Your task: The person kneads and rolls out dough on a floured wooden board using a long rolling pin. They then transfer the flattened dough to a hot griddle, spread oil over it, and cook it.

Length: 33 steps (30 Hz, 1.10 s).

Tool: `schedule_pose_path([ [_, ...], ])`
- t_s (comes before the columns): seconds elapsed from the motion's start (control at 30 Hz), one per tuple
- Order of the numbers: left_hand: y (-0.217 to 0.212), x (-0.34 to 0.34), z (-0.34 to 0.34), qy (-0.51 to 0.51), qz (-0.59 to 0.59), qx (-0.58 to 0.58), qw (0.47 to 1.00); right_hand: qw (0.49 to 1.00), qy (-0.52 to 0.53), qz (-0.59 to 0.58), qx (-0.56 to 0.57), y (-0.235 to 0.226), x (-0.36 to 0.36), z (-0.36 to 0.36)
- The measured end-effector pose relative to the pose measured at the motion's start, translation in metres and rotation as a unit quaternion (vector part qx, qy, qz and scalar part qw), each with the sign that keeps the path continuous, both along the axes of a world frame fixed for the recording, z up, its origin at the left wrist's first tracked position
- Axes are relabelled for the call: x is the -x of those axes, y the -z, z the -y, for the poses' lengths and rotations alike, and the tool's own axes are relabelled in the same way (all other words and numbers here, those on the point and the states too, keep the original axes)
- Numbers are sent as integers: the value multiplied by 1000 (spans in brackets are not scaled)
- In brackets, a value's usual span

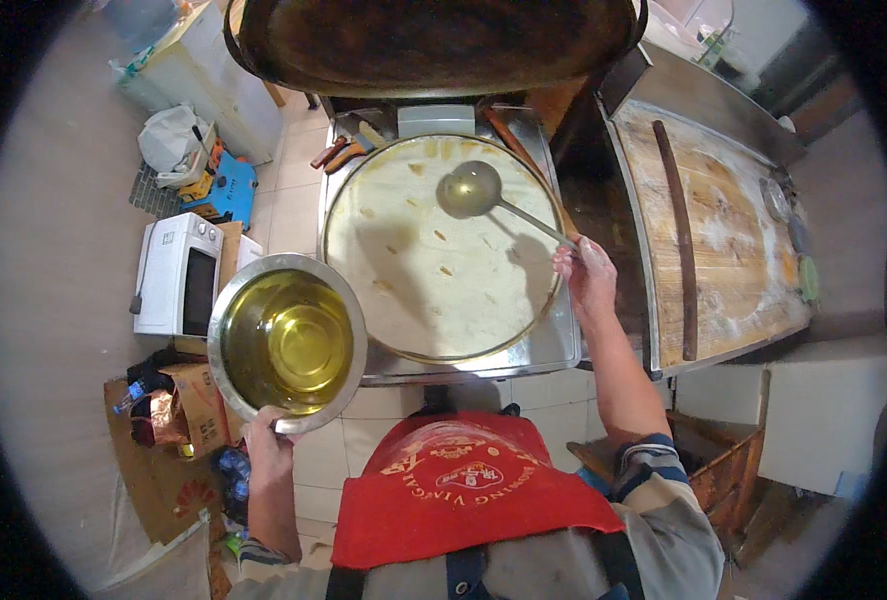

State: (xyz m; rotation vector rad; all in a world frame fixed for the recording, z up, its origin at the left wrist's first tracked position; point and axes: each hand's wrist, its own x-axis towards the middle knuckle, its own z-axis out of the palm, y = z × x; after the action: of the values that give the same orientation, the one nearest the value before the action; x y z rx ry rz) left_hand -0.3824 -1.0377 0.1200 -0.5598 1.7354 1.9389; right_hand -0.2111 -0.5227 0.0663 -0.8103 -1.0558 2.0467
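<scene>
My left hand (267, 440) grips the near rim of a steel bowl (357, 372) that holds clear yellow oil (309, 340). The bowl hangs in front of and left of the round pan. In my right hand (589, 272) is the handle of a metal ladle (471, 188), fingers wrapped round it. The ladle's cup is over the far right part of the pan, with some yellowish liquid in it. A large pale sheet of dough (414, 290) fills the round pan (442, 359) and shows several small slits or marks on top.
A big dark pan or lid (434, 45) is raised behind the round pan. Brushes (349, 152) lie at its far left. To the right is a floured wooden board (734, 240) with a long rolling pin (676, 240). A white microwave (176, 275) and cardboard box (199, 405) stand left.
</scene>
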Motion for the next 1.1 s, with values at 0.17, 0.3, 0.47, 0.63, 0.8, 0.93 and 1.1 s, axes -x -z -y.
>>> schedule_pose_path([
  [0.17, 9, 8, -7, -6, 3, 10, 1000, 993, 30, 107, -47, -4, -75, 5],
  [0.3, 16, 7, 1, 69, -85, 64, 992, 979, 28, 194, -56, -20, -117, 38],
  [0.47, 15, 16, 5, 53, -45, 11, 998, 987, -11, 163, 10, -13, -115, 79],
  [0.63, 8, 11, 3, -14, -7, -11, 1000, 992, -35, 84, 93, -3, -50, 107],
  [0.8, 3, 9, 8, -18, 4, -14, 1000, 995, -73, 21, 72, -17, 5, 99],
  [0.93, 5, 8, 3, -8, -5, -19, 1000, 995, -83, 45, 18, -48, 21, 85],
  [1.1, 3, 9, -15, -2, -27, 1, 1000, 986, -89, 130, -54, -66, 5, 79],
])
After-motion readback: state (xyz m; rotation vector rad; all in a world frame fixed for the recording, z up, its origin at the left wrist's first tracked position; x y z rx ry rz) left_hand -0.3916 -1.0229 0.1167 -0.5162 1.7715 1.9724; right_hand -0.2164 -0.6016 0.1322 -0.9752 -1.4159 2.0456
